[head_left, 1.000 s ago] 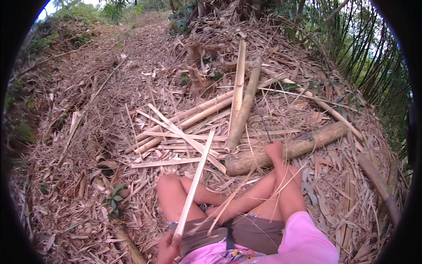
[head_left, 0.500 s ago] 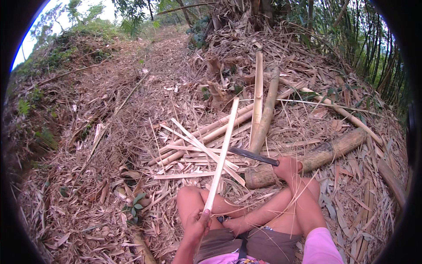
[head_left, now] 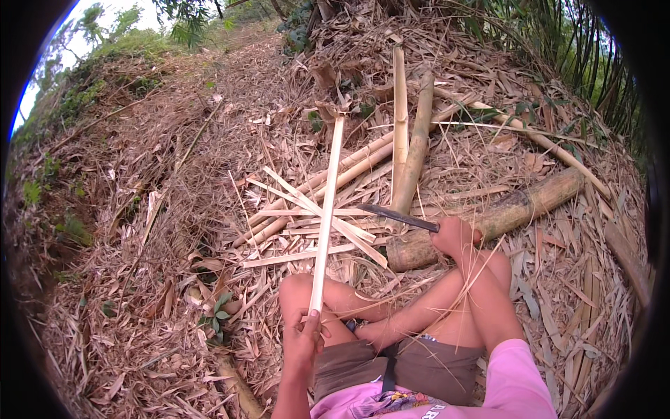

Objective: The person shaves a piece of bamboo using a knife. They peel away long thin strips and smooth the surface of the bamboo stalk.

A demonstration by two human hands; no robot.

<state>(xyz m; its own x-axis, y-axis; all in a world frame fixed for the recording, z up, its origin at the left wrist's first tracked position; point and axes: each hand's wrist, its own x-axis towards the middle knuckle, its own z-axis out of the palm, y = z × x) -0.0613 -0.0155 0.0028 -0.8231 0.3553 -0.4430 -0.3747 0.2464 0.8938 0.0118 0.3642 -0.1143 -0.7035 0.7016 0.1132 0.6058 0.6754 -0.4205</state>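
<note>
Nearest, at ten o'clock from the seated person, the left hand [head_left: 305, 336] pinches the near end of a long pale strip [head_left: 326, 230], thumb on top, above the crossed bare legs [head_left: 328, 297]. The strip runs up past twelve o'clock of that hand, its far tip near a cut stump [head_left: 323, 75]. At one o'clock the right hand [head_left: 455, 239] is wrapped round the handle of a dark-bladed knife [head_left: 401, 217], which points between nine and ten; the blade stops short of the strip in view. Thin fibres lie across the right forearm.

Beyond the knees, at eleven, several split strips [head_left: 289, 255] lie crossed. The work looks partly through: these are already split and the held one appears evenly cut, though whether it is finished I cannot tell. The thick log [head_left: 488, 223] at one o'clock, the two slim poles [head_left: 335, 180] at eleven and the round pole [head_left: 417, 143] past twelve look unsplit; beside the last stands a split length [head_left: 400, 119].

For moving, the log crowds the right hand; whether they touch is unclear. Toward ten, leaf litter and a seedling [head_left: 218, 314] seem to leave more room. Farthest, at one, bamboo stems [head_left: 600, 77] edge the ground.
</note>
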